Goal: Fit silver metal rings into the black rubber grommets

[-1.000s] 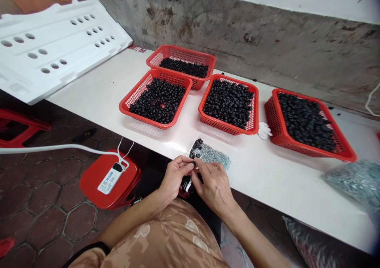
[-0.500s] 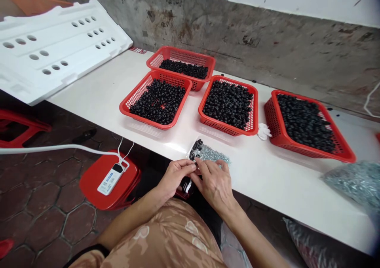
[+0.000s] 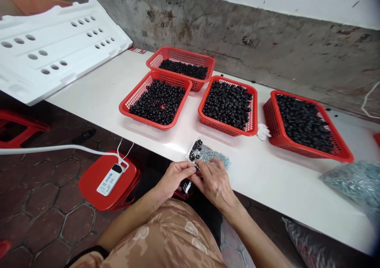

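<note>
My left hand (image 3: 177, 177) and my right hand (image 3: 216, 184) meet fingertip to fingertip at the table's front edge. Thumbs and forefingers are pinched together on a small black part (image 3: 197, 166), mostly covered by the fingers. Just beyond them lies a shallow clear tray or bag, its exact form unclear. In it, several loose black ring-like pieces (image 3: 196, 149) sit on the left, beside a spread of small shiny metal pieces (image 3: 212, 154). The right hand's other fingers are curled over the near side of the metal pieces.
Red baskets of black pieces stand behind: front left (image 3: 123, 107), back (image 3: 212, 64), middle (image 3: 254, 101) and right (image 3: 271, 121). A bag of metal pieces (image 3: 353, 181) lies at right. A white perforated panel (image 3: 68, 50) leans left. A red stool (image 3: 89, 185) holds a power strip (image 3: 109, 181).
Both hands stay together at the table edge. The right hand's fingers have shifted slightly, showing more of the metal pieces. The view has barely moved.
</note>
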{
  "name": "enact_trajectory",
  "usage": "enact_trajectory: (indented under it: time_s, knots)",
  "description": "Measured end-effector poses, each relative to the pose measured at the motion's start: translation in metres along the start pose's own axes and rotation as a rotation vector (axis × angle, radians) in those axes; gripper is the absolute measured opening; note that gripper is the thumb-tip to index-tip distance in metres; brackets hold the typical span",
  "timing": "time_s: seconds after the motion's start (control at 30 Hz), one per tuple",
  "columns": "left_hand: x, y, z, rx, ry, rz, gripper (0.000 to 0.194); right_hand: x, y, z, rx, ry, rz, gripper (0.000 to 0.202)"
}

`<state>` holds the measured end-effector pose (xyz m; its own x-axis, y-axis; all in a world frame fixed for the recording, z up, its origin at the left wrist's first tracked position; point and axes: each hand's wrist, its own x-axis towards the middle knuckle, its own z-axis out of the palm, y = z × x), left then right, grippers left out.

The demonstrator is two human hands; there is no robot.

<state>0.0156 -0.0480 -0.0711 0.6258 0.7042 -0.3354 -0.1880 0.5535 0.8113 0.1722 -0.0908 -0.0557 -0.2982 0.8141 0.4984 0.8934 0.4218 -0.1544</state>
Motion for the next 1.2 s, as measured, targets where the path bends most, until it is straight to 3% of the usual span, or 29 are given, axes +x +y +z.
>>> enact_trajectory:
  time_s: [0.3, 0.53, 0.7, 0.87, 0.93, 1.03, 1.2]
  knots:
    - [-0.004, -0.008, 0.006, 0.028, 0.076, 0.065, 0.031, -0.011, -0.001, 0.013, 0.082, -0.009, -0.044, 0.022]
    - [-0.006, 0.000, 0.005, 0.190, 0.028, 0.087, 0.036, -0.006, 0.007, 0.001, 0.136, -0.056, -0.016, 0.019]
    - [-0.001, 0.000, 0.001, 0.207, 0.122, 0.147, 0.039, 0.031, 0.046, -0.025, 0.116, -0.047, 0.104, 0.028]
    - [0.002, 0.001, -0.003, 0.205, 0.263, 0.216, 0.032, 0.068, 0.100, -0.043, -0.098, 0.216, 0.444, 0.058]
    - [0.002, 0.002, -0.004, 0.190, 0.287, 0.235, 0.031, 0.068, 0.105, -0.035, -0.046, 0.096, 0.480, 0.042]
    - [0.002, 0.002, -0.007, 0.197, 0.284, 0.256, 0.028, 0.053, 0.093, -0.012, 0.093, -0.279, 0.436, 0.018]
    - [0.006, -0.004, -0.012, 0.292, 0.231, 0.309, 0.024, 0.028, 0.063, 0.020, 0.108, -0.472, 0.371, 0.016]
